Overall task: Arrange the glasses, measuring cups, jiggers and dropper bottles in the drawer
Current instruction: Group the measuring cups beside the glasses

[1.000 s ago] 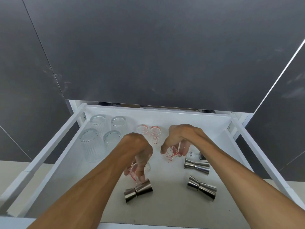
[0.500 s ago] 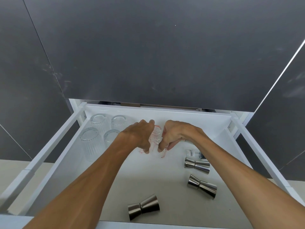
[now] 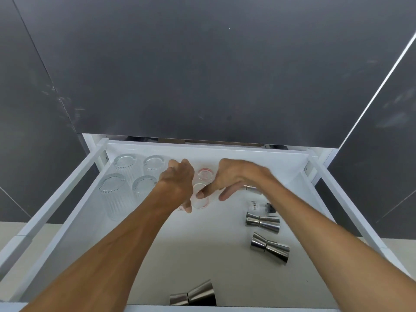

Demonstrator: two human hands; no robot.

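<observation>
The white drawer is pulled out. Several ribbed glasses stand upside down at its back left. One red-marked measuring cup stands near the back wall, and a second measuring cup stands just in front of it. My right hand hovers there with fingers spread and its thumb tip on the second cup's rim. My left hand curls downward over a third measuring cup, which is mostly hidden beneath it. Three steel jiggers lie on their sides: jigger, jigger, jigger.
A small dropper bottle with a barcode label and black cap lies by the right forearm. A silvery piece shows under my right hand. The drawer's side rails flank it, and dark cabinet fronts rise behind.
Both hands carried measuring cups from the drawer's middle to the back, beside the glasses. My right hand has spread its fingers off its cup. The front jigger now lies free.
</observation>
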